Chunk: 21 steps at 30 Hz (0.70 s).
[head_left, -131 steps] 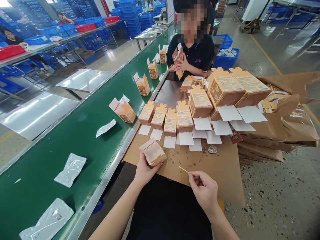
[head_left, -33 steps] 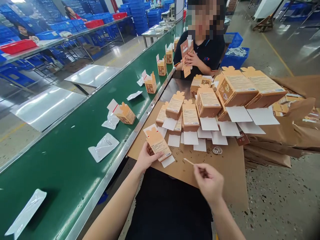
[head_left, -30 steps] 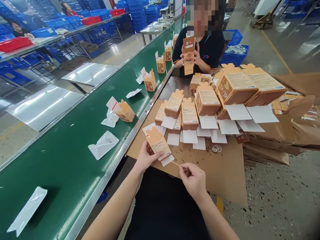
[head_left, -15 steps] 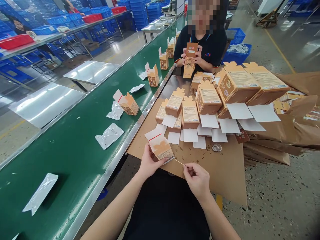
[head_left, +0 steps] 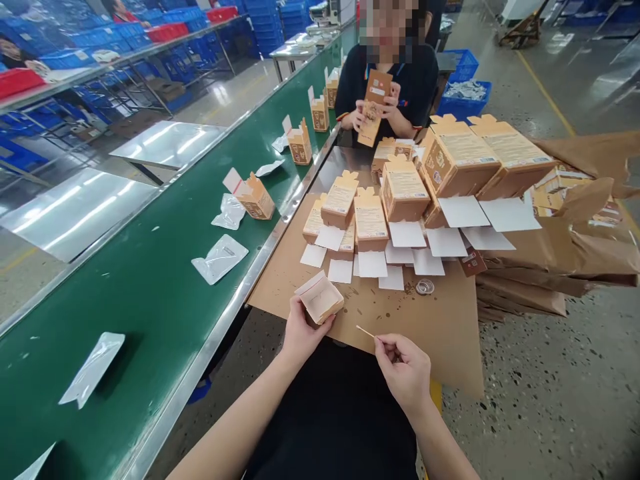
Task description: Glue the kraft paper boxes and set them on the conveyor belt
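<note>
Near the front of the brown cardboard sheet [head_left: 280,293], my left hand [head_left: 303,337] is closed around a small tan carton [head_left: 323,300]. The carton is tilted so that its open, pale inside faces me, with a white flap at its upper left. To the right, my right hand [head_left: 405,363] pinches a cotton swab [head_left: 366,331] between thumb and fingers. The swab's tip points left toward the carton, apart from it. Beyond my hands stand stacked cartons [head_left: 371,220] with white flaps hanging toward me. A small clear round dish [head_left: 425,287] lies by the flaps.
Along my left runs a green conveyor belt [head_left: 150,287] carrying silver pouches [head_left: 220,259] and upright cartons [head_left: 256,197]. A co-worker [head_left: 385,87] across the table holds a carton [head_left: 374,107] in both hands. Brown paper [head_left: 525,287] bulges at the right, with blue crates [head_left: 463,100] behind.
My left hand has tipped the carton, so its inside now shows. The swab has moved away from the carton with my right hand. The co-worker's carton has tilted.
</note>
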Available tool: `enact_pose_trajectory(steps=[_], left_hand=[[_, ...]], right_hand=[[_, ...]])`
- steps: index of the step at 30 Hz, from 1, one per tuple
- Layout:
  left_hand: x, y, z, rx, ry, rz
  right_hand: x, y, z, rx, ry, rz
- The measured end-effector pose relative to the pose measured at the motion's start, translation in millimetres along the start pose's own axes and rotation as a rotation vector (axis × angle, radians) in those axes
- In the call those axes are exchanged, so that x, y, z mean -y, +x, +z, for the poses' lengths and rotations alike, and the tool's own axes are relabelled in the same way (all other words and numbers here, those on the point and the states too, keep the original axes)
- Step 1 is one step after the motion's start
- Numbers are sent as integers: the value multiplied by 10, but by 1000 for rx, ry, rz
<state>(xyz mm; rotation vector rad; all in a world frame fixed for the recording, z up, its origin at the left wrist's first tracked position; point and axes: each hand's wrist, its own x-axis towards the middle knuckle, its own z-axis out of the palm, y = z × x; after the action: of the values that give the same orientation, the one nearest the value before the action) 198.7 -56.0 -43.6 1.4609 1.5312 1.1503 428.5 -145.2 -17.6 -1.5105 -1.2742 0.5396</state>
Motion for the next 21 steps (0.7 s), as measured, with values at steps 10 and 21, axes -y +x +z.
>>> enact_pose_trajectory(steps=[10, 21], left_hand=[[184, 506, -1425, -582, 116, -139], [378, 842, -2100, -617, 196, -315]], right_hand=[[-37, -11, -108, -52, -27, 31], [7, 234, -146, -52, -62, 25]])
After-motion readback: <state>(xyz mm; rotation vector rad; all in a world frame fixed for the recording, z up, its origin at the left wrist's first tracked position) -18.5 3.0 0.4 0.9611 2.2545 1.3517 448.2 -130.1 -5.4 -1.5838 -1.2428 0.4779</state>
